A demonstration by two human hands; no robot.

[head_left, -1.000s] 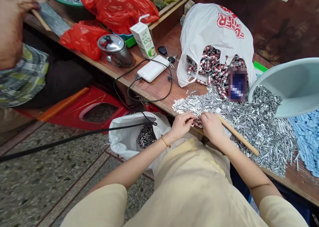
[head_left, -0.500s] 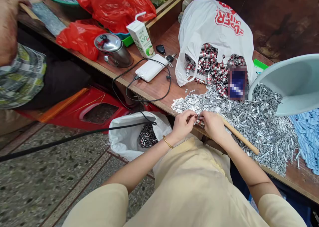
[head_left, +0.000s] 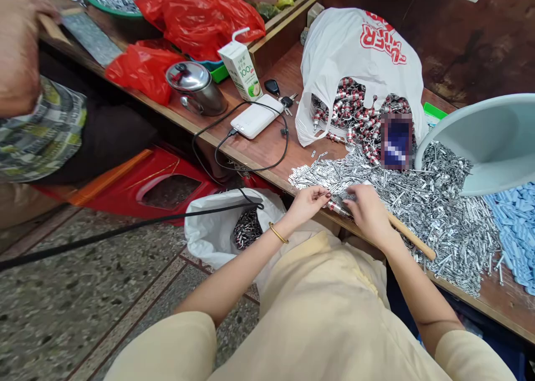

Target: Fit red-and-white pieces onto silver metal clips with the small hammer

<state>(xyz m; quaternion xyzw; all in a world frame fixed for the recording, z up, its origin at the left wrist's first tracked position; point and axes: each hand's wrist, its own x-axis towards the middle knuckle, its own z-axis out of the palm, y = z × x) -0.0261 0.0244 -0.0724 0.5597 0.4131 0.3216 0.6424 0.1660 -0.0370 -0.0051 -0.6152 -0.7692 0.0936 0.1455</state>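
Note:
My left hand (head_left: 310,204) is at the table's front edge, thumb and fingers pinched on one end of a red-banded metal fitting (head_left: 335,207). The fitting's silver end points right, toward my right hand (head_left: 368,211). That hand is apart from the fitting, its thumb and fingers parted, over the near side of a heap of small metal parts (head_left: 422,203). A wooden handle (head_left: 412,236) lies on the heap, its upper end hidden behind my right hand. Similar red-banded fittings (head_left: 351,105) fill a white plastic bag (head_left: 334,41) behind the heap.
A grey-blue basin (head_left: 501,141) tips over the heap, with blue plastic pieces (head_left: 514,225) beside it. Left are a power bank (head_left: 257,116) with cable, keys (head_left: 287,102), a drink carton (head_left: 239,72) and a metal mug (head_left: 196,88). Below stands a white sack (head_left: 209,230). Another person's arm (head_left: 19,52) is far left.
My right hand has come off the fitting and moved slightly right, its fingers parting. The fitting stays in my left hand, with more of it showing. The view has shifted slightly.

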